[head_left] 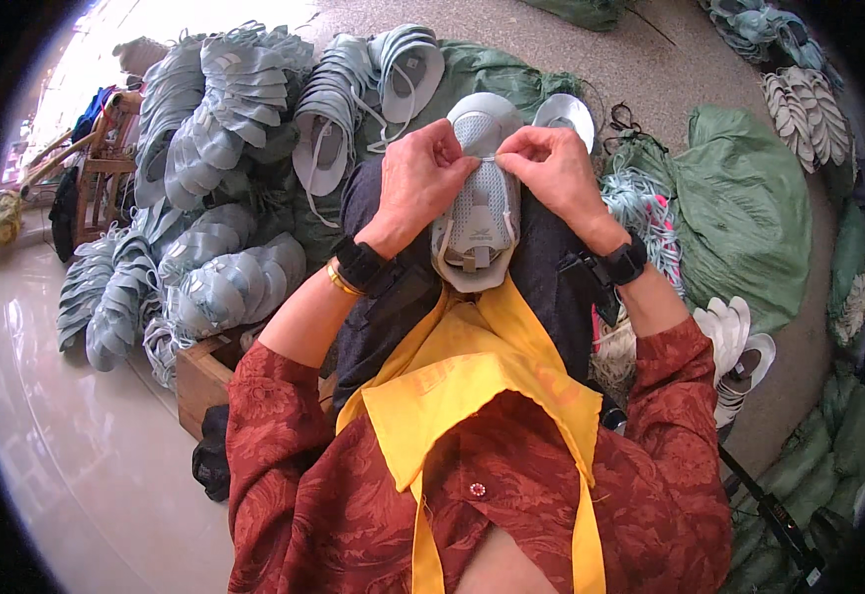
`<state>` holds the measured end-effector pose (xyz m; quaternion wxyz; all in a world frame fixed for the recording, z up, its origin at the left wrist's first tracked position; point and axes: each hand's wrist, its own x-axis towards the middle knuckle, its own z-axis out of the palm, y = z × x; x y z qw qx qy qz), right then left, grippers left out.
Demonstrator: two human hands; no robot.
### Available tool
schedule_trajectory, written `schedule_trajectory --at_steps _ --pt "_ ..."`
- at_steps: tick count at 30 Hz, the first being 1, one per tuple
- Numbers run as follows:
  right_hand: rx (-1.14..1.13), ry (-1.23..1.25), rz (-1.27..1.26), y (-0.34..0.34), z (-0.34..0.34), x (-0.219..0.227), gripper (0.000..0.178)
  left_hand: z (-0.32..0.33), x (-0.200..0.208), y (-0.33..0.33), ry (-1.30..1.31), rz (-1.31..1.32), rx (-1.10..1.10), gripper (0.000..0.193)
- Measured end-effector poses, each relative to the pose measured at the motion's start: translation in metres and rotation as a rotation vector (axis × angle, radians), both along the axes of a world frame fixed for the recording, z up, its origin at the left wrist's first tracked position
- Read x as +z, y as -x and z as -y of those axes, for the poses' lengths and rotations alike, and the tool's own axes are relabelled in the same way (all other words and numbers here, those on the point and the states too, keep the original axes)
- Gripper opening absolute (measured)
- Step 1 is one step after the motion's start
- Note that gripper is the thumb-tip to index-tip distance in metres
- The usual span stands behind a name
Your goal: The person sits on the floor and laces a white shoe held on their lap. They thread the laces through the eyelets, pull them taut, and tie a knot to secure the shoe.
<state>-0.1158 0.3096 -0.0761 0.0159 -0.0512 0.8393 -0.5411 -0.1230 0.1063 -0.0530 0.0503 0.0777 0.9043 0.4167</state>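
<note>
A pale grey shoe upper [472, 216] with a perforated tongue lies on my lap, its rounded toe pointing away from me. Across its front part runs a thin white shoelace [489, 158]. From the left, my left hand [417, 176] pinches the lace between thumb and forefinger. On the other side my right hand [557, 176] is closed in the same kind of pinch, a short stretch of lace showing between the fingertips. Both hands rest close over the upper. The lace's ends are hidden in my fingers.
Stacked grey uppers [224, 109] pile up at the left, with laced ones [328, 129] beside them. A green sack [744, 208] and a bundle of pale laces [640, 203] lie to the right. White uppers [734, 337] sit near my right elbow, a wooden box [202, 386] near my left.
</note>
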Motion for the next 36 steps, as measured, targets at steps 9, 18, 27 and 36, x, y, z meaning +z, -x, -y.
schedule_trajectory --at_steps 9,18,27,36 --pt "-0.007 0.073 0.031 -0.002 0.001 -0.003 0.012 0.001 -0.002 -0.001 -0.006 -0.026 -0.004 0.027" --pt "-0.057 0.039 0.020 -0.008 0.010 0.004 0.012 0.001 -0.001 -0.002 -0.024 -0.041 -0.005 0.023" --pt "0.080 -0.167 -0.113 -0.002 0.002 0.028 0.014 0.000 -0.002 -0.004 -0.030 -0.062 -0.002 0.026" --pt "0.055 -0.183 -0.138 -0.004 0.010 0.022 0.010 0.000 0.000 -0.007 -0.053 -0.078 0.008 0.025"
